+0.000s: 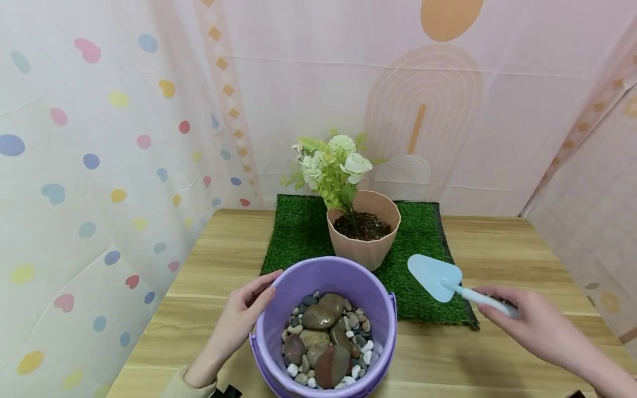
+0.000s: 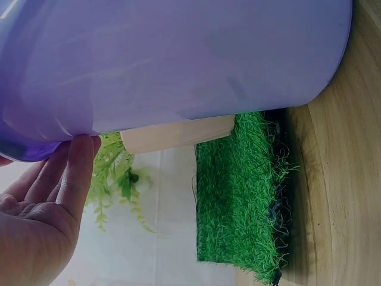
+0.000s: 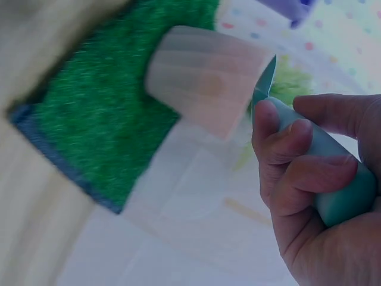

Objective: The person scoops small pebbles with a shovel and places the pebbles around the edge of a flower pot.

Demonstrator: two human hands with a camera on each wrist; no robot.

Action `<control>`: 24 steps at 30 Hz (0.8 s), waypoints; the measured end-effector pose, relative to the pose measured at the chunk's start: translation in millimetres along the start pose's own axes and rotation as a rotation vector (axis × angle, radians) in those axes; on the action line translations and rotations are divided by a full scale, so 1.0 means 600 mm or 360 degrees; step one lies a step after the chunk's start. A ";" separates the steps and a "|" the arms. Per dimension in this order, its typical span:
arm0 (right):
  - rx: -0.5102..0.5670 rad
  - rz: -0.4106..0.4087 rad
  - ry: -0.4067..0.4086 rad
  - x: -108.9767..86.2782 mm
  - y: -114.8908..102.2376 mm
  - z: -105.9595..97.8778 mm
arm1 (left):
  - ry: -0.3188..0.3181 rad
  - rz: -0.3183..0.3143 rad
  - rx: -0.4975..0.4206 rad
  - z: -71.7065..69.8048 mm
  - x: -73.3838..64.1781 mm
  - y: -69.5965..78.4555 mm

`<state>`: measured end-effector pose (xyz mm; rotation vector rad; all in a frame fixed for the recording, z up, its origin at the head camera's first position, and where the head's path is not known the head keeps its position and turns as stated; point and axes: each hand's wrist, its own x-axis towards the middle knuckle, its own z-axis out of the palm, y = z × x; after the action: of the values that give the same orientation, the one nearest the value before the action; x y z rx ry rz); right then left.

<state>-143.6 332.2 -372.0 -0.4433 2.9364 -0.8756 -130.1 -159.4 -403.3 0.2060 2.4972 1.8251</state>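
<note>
A purple bucket (image 1: 323,266) stands at the front of the table, with large wet stones (image 1: 319,317) and small pebbles (image 1: 361,320) inside. My left hand (image 1: 244,309) rests at its left rim. The left wrist view shows those fingers (image 2: 77,173) fairly straight against the bucket's outer wall (image 2: 178,59). To the right, my right hand (image 1: 522,315) holds a light blue trowel (image 1: 435,276) by its handle, the blade raised and pointing left toward the flowerpot. In the right wrist view, curled fingers (image 3: 315,179) wrap the trowel's handle (image 3: 324,143).
Behind the bucket, a pink flowerpot (image 1: 365,251) with dark soil (image 1: 368,225) and white flowers (image 1: 343,160) stands on a green turf mat (image 1: 423,221). Beneath lies the wooden table (image 1: 497,237). Patterned curtains (image 1: 308,72) hang at the back and sides.
</note>
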 end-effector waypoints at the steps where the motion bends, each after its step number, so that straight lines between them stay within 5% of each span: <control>1: -0.0007 -0.0028 0.0015 0.003 -0.007 -0.005 | 0.0002 -0.0004 0.0000 0.000 0.000 0.000; 7: -0.0054 -0.0150 0.0065 0.018 -0.056 -0.023 | -0.0004 -0.0022 -0.0005 0.000 0.001 0.002; 24: -0.0198 -0.0588 -0.0248 0.095 -0.200 -0.029 | 0.0012 -0.0012 0.0003 0.000 -0.001 0.002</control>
<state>-169.4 229.2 -290.1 -1.0361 2.8181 -0.6489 -129.3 -159.5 -402.4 0.1896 2.5015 1.8241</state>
